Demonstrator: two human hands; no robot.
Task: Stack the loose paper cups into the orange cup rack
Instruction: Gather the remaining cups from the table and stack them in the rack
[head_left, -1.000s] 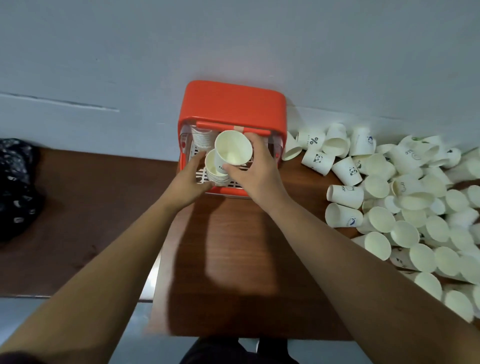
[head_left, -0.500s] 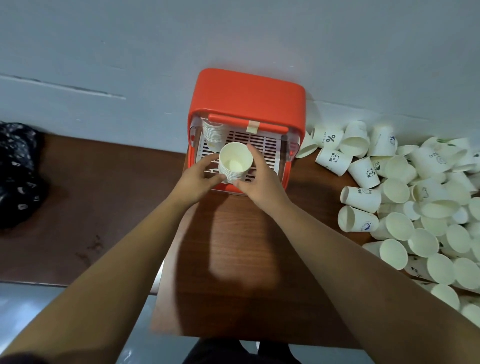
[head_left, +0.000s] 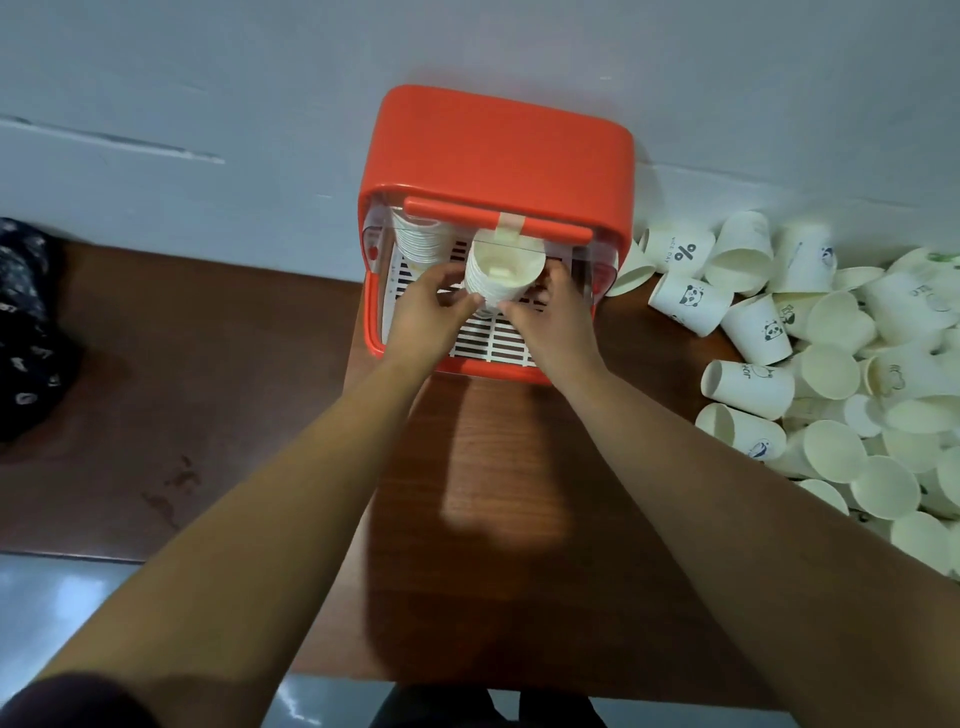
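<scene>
A stack of nested white paper cups (head_left: 504, 275), mouth facing the camera with ribbed rims down its side, sits inside the orange cup rack (head_left: 498, 156). The left hand (head_left: 423, 312) and the right hand (head_left: 556, 317) each grip it with curled fingers from opposite sides. The rack is a glossy, round-cornered plastic box with a white slatted tray (head_left: 493, 338). A second cup stack (head_left: 415, 239) stands in its back left corner. Loose cups (head_left: 831, 364), some printed with pandas, lie heaped on the brown wood-grain table (head_left: 493, 545) to the right.
</scene>
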